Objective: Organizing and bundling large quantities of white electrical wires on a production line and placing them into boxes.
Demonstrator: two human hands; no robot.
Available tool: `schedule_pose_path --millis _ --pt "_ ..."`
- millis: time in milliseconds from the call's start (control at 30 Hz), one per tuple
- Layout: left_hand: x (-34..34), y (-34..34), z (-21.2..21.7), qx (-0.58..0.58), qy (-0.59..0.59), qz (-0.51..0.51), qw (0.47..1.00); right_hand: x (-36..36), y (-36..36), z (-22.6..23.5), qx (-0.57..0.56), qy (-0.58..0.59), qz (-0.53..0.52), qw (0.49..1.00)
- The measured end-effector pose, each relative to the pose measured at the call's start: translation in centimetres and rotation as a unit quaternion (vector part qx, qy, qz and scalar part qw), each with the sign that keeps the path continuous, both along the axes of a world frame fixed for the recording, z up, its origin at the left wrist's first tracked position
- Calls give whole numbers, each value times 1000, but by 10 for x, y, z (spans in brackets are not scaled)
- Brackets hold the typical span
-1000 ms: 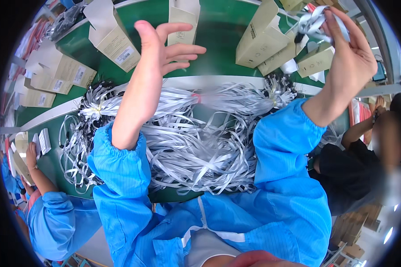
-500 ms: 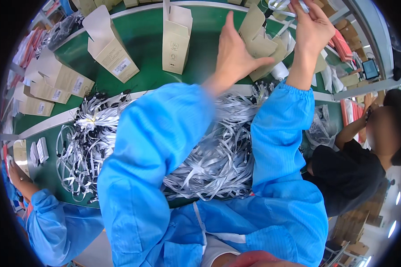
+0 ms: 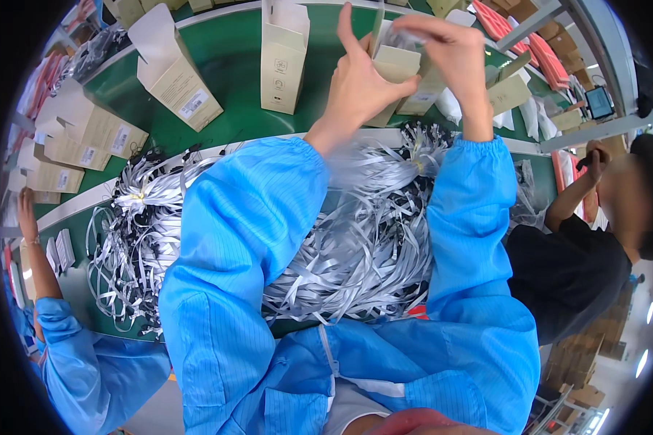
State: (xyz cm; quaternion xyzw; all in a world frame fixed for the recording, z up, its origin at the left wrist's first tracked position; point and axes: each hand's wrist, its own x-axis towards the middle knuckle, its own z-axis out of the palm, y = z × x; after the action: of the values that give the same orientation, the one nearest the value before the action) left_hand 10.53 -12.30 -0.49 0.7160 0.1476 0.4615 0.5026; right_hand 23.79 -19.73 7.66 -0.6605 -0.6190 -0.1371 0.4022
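My left hand point(image 3: 359, 87) grips the near left side of an open beige cardboard box point(image 3: 397, 67), thumb across its front and a finger raised along a flap. My right hand point(image 3: 457, 58) is over that box's mouth, fingers bent down into it. Blurred at those fingertips is a whitish lanyard strap point(image 3: 401, 38), partly inside the box. Below my forearms lies a big heap of silvery white lanyard straps point(image 3: 355, 268) with black cord ends. A tied bundle of the same straps point(image 3: 141, 199) lies to its left.
Open beige boxes stand along the green belt, including a tall one point(image 3: 283, 72) and one further left point(image 3: 181, 87). A white rail point(image 3: 94, 194) divides belt from bench. A co-worker's hand point(image 3: 27, 214) reaches in at left; a person in black point(image 3: 559, 275) is at right.
My right hand has come down and left, bringing the strap to the box's mouth. My left hand, spread beside the box before, has closed on it. The left co-worker's hand has moved up.
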Motion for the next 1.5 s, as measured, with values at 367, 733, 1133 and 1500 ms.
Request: schedule_pose_path --millis 367,733,1133,1500 --pt "11 3 -18 93 -13 -16 995 39 -35 64 -208 21 158 965" --pt "42 0 -20 91 6 18 996 96 -46 -6 -95 3 -298 950" --pt "45 -4 -20 37 26 -6 999 98 -53 -16 46 -254 -173 950" --pt "-1 19 -25 64 278 -68 956 76 -91 61 -200 -143 -217 945"
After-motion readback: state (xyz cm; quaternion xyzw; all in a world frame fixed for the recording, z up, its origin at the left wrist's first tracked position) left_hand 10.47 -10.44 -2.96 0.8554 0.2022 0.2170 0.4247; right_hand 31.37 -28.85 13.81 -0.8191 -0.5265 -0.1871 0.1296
